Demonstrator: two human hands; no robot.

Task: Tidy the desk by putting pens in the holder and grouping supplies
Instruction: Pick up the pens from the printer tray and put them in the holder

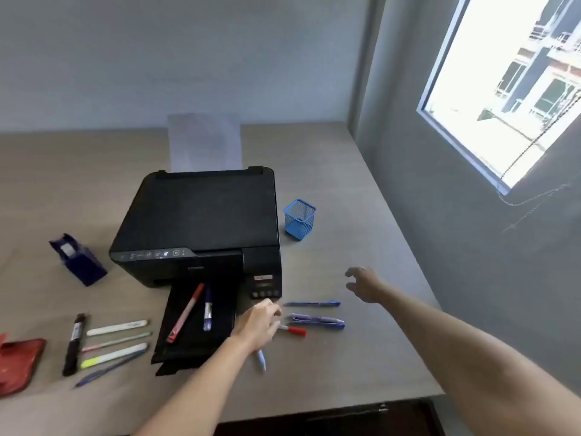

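An empty blue mesh holder (300,219) stands right of the black printer (198,221). A blue pen (311,304) and two purple-blue pens (316,320) lie in front of it. My left hand (257,325) is curled with its fingertips closed at the end of a red-capped pen (294,330). A pale blue pen (261,360) pokes out from under that hand's heel. Hovering beyond the pens, my right hand (361,284) has its fingers spread and holds nothing. A red pen (185,313) and a blue pen (207,309) rest on the printer's output tray.
At the front left lie a black marker (74,344), several pens and a yellow highlighter (113,355), plus a red case (19,363). A dark blue tape dispenser (78,259) sits left of the printer. The grey wall runs along the desk's right edge (408,234).
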